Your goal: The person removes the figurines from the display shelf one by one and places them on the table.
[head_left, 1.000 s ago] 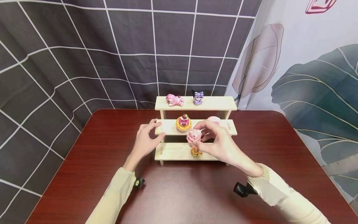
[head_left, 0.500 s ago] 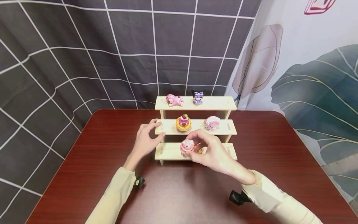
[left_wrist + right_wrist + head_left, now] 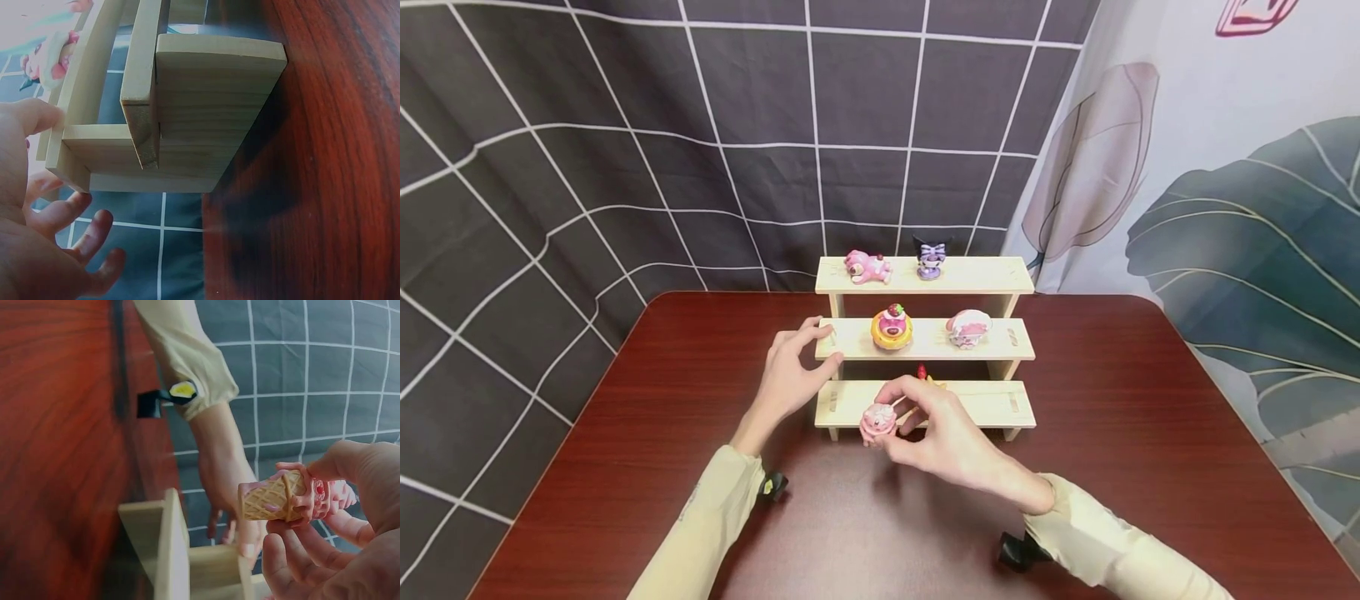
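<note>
In the head view my right hand (image 3: 943, 437) pinches a pink ice-cream-cone figurine (image 3: 877, 422) in front of the lowest tier. The right wrist view shows its waffle-patterned cone (image 3: 272, 499) lying sideways between thumb and fingers, with pink dripping over it. My left hand (image 3: 790, 371) holds the left end of the middle tier of a pale wooden three-step display shelf (image 3: 985, 402), thumb at the front corner and fingers at the back. Behind the right hand, an orange figurine with a red tip (image 3: 922, 372) on the lowest tier is mostly hidden.
A pink bear figurine (image 3: 868, 267) and a purple-black figurine (image 3: 931, 260) occupy the top tier. On the middle tier are a yellow ring figurine with a strawberry (image 3: 892, 331) and a pink-white one (image 3: 968, 328). The shelf stands on a reddish-brown table (image 3: 1112, 400) before a grid curtain (image 3: 760, 100).
My right hand has carried the ice-cream-cone figurine down, left and toward me, away from the middle tier, uncovering the pink-white figurine there. The left hand stays at the shelf's end.
</note>
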`<move>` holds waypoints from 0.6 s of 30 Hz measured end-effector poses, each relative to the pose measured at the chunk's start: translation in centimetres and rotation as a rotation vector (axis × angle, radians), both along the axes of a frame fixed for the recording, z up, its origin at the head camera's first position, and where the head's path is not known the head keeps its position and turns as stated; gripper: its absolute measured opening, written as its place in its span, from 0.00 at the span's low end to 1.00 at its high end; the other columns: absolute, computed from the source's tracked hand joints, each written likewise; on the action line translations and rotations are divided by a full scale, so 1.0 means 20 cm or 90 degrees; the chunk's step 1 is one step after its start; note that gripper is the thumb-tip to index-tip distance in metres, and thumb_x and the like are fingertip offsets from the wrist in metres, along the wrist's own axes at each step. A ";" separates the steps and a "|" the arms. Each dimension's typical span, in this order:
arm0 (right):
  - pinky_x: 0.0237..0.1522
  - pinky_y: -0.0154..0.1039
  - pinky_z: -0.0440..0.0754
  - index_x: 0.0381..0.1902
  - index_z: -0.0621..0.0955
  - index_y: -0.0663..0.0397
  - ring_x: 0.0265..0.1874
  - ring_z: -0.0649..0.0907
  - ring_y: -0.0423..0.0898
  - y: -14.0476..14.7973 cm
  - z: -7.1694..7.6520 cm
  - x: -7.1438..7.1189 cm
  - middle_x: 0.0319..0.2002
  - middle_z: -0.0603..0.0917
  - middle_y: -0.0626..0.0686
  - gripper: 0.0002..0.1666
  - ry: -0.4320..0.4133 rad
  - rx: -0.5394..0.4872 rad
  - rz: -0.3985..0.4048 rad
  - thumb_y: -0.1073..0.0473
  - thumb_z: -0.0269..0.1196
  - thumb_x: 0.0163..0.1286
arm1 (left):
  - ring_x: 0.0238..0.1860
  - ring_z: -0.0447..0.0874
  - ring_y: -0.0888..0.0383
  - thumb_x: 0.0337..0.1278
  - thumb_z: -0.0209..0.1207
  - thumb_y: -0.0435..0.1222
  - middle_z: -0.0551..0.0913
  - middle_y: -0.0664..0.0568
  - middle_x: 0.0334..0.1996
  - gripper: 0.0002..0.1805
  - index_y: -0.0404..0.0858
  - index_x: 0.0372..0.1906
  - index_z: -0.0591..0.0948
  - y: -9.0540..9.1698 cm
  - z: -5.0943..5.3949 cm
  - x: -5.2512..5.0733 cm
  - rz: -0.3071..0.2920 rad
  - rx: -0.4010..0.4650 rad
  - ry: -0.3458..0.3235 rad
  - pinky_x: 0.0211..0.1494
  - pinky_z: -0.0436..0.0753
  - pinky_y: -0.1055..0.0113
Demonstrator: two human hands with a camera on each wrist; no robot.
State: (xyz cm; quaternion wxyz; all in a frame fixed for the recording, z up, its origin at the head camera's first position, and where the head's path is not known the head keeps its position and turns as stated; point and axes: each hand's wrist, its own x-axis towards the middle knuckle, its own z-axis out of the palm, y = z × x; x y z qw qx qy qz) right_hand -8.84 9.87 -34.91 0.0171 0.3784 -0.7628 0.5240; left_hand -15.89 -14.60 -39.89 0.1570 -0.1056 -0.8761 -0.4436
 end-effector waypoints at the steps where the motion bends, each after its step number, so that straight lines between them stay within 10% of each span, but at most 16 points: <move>1: 0.32 0.40 0.84 0.44 0.79 0.57 0.33 0.84 0.43 -0.01 -0.01 0.00 0.37 0.83 0.48 0.21 -0.004 -0.001 0.006 0.74 0.70 0.53 | 0.55 0.71 0.45 0.54 0.70 0.42 0.76 0.45 0.66 0.26 0.40 0.59 0.84 0.00 0.00 0.00 0.000 0.000 0.000 0.53 0.70 0.47; 18: 0.33 0.36 0.84 0.45 0.79 0.59 0.35 0.84 0.39 -0.12 -0.19 0.07 0.37 0.84 0.49 0.20 -0.053 0.011 0.053 0.73 0.70 0.55 | 0.55 0.71 0.45 0.54 0.71 0.41 0.76 0.45 0.66 0.25 0.40 0.58 0.84 0.00 0.00 0.00 0.000 0.002 -0.001 0.54 0.70 0.47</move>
